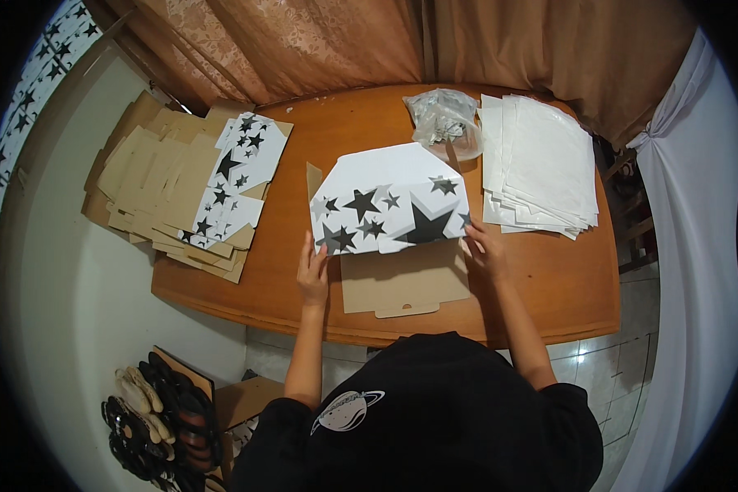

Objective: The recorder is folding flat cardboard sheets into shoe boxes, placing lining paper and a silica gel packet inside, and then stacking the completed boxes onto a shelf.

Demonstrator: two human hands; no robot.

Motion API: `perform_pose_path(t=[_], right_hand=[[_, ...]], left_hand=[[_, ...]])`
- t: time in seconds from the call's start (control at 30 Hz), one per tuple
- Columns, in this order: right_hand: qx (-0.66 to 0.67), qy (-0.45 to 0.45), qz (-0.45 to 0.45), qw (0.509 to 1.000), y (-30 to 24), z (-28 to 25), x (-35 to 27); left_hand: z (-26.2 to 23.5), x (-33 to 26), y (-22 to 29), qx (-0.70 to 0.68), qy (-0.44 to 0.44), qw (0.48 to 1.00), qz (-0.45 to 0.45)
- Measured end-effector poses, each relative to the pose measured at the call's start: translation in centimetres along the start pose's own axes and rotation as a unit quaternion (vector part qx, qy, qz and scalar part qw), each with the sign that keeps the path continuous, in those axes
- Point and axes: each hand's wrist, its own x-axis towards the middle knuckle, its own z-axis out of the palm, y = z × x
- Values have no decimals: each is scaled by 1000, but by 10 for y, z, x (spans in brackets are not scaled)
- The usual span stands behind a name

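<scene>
A partly folded cardboard box (385,176) is in front of me at the middle of the table. Its white face carries black and grey stars. Plain brown flaps stand up at its sides, and a brown panel (406,283) with a tab extends toward me. My left hand (312,275) grips the box's near left corner, fingers pointing up along the edge. At the near right corner, my right hand (487,248) holds the other end, its fingertips against the star-printed side. The inside of the box and the undersides of both hands are hidden.
Flat brown cardboard blanks (160,176) are piled at the left, a star-printed one on top. A clear plastic bag (445,119) sits behind the box. White sheets or bags (541,164) are stacked at the right. Shoes (160,410) stand on the floor, lower left.
</scene>
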Motion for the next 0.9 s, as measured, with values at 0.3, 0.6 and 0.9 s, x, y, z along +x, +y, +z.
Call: perform_pose_path(t=[0.3,0.6,0.9], right_hand=[[68,79,63,993,-3,-9,-59],[-47,-8,81,996,-23,-14,-51],[-39,39,65,996,-16,-5,-57]], left_hand=[[-3,-40,30,-18,-27,999,-36],[-10,-26,53,-13,-120,977,-175],[15,-25,104,138,-132,960,-204]])
